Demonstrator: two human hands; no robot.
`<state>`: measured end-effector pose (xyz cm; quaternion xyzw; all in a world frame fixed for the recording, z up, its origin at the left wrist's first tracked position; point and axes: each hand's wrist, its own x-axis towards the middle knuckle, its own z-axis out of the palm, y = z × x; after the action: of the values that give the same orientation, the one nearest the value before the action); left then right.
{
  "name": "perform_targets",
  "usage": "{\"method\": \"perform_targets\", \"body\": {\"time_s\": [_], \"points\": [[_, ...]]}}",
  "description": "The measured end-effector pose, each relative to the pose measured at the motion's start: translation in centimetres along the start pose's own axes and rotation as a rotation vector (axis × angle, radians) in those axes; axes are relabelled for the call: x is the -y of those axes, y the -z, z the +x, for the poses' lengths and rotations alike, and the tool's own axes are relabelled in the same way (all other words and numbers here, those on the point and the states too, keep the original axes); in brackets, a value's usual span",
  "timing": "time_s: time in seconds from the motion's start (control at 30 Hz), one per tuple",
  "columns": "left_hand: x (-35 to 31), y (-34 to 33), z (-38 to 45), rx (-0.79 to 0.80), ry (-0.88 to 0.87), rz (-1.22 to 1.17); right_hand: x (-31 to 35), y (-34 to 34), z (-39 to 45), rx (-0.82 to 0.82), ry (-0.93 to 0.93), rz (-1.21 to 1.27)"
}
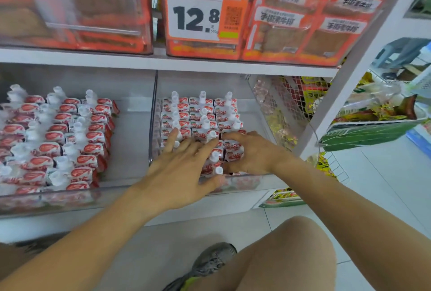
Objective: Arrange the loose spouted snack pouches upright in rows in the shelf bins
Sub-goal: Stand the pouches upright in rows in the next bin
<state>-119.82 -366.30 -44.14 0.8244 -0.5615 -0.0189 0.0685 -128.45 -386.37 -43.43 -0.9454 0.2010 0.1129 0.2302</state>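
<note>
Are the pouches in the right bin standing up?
Yes, the pouches stand upright: white caps point up in rows inside the right bin.

Bright, even light; upper shelf blurred, wide-angle bending at edges.

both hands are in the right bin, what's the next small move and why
Probably squeeze the front pouches back against the standing rows. The left hand lies flat on the spouts, the right hand curls round the right column, and the right bin's front pouches look less even.
</note>
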Motion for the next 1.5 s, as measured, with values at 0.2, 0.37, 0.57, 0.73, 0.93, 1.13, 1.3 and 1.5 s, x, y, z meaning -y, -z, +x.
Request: {"method": "perform_targets", "body": {"time_s": [0.2,0.37,0.57,0.73,0.93,1.13,1.3,1.5], "points": [[0.1,-0.1,-0.1,0.004,-0.004,0.018,-1.0,0.7,0.3,0.063,-0.008,-0.055],[0.1,0.2,0.0,0.029,0.001,0.000,-1.6,0.8,-0.1,0.065,-0.021,-0.043],[0.1,0.4,0.1,-0.082,-0.179,-0.127,-1.9,1.2,0.0,0.060,-0.045,-0.082],[0.0,0.0,1.1,0.004,-0.364,-0.167,-1.3,2.7,-0.9,0.159,-0.045,-0.138],[0.3,-0.3,1.5,-0.063,-0.363,-0.221,0.9,5.1,3.0,-0.084,0.050,-0.096],[0.4,0.6,2.1,-0.050,-0.051,-0.118,-0.2,3.7,7.5,0.000,0.017,-0.088],[0.2,0.2,2.1,0.008,-0.017,-0.033,-1.5,3.6,7.4,-0.044,0.010,-0.089],[0.1,-0.1,2.0,-0.017,-0.003,-0.018,-1.4,4.0,7.1,-0.026,-0.029,-0.162]]}}
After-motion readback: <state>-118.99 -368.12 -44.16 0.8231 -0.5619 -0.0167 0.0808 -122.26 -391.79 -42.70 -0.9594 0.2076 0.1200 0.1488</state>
